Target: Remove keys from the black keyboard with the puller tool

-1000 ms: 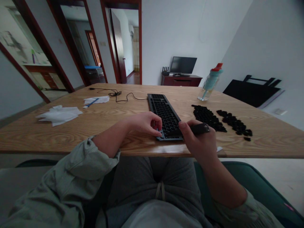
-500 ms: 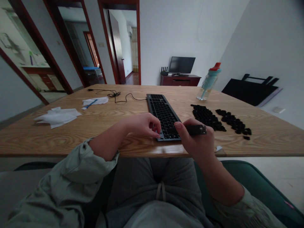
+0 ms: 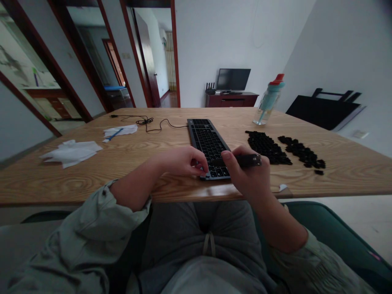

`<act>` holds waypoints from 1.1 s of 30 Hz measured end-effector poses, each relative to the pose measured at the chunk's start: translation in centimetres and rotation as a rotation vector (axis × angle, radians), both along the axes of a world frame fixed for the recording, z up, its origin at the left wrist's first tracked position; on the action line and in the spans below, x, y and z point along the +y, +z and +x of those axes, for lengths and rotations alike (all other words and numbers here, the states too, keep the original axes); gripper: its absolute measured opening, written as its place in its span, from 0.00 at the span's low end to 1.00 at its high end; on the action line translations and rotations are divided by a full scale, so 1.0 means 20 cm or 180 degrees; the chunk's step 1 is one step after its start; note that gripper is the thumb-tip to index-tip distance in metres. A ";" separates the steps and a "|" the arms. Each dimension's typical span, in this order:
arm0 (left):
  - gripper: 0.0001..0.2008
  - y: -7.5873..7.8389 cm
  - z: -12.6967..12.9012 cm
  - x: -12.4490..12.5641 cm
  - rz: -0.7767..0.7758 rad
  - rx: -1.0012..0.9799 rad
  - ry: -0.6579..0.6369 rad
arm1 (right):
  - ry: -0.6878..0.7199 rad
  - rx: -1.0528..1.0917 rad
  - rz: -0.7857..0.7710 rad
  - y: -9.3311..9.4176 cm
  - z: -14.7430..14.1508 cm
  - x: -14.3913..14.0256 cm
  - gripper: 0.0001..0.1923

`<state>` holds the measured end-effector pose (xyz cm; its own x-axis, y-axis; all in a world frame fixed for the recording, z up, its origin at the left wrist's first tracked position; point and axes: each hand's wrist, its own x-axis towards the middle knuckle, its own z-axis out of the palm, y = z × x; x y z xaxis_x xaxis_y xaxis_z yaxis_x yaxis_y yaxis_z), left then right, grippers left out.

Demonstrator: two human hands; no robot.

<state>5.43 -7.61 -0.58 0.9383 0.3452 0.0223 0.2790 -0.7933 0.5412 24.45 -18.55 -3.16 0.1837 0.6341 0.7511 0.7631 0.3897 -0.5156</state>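
A black keyboard [image 3: 204, 136] with a grey frame lies lengthwise away from me, its near end close to the table's front edge. My left hand [image 3: 186, 160] rests at its near left corner, fingers curled and fingertips pinched down on the keys there; anything between them is too small to make out. In my right hand [image 3: 249, 171] is a black-handled tool [image 3: 248, 160], gripped with the thumb along its top. Its dark, narrow end points left over the near keys, close to the left fingertips. Whether the tip touches the keyboard I cannot tell.
Loose black keycaps [image 3: 266, 148] lie in a patch to the right, with a second cluster [image 3: 301, 152] beyond. A water bottle [image 3: 268, 102] stands behind them. On the left are white tissues [image 3: 72, 152], a blue stick [image 3: 115, 134] and the coiled cable [image 3: 144, 121].
The right hand and its tool have shifted slightly left and up, nearer the left fingertips. My left hand stays at the keyboard corner. The whole view has tilted a little.
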 end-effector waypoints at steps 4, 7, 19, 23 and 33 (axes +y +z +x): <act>0.08 0.00 0.01 -0.01 0.0133 -0.0095 -0.0117 | -0.0029 0.0111 0.0007 -0.03 0.03 -0.04 0.21; 0.08 0.00 0.02 -0.01 0.0155 -0.0131 -0.0178 | -0.0127 0.0181 -0.0056 -0.06 0.06 -0.05 0.21; 0.07 0.00 0.00 -0.02 0.0058 -0.0020 -0.0011 | 0.0177 0.0180 -0.0075 -0.01 -0.01 0.00 0.20; 0.08 -0.01 0.00 -0.02 0.0198 0.0042 0.0057 | 0.0152 0.0148 -0.0042 -0.01 -0.02 0.02 0.20; 0.07 -0.02 0.02 -0.03 0.0378 -0.0163 -0.0214 | 0.0064 0.0325 -0.0019 -0.10 0.04 -0.10 0.17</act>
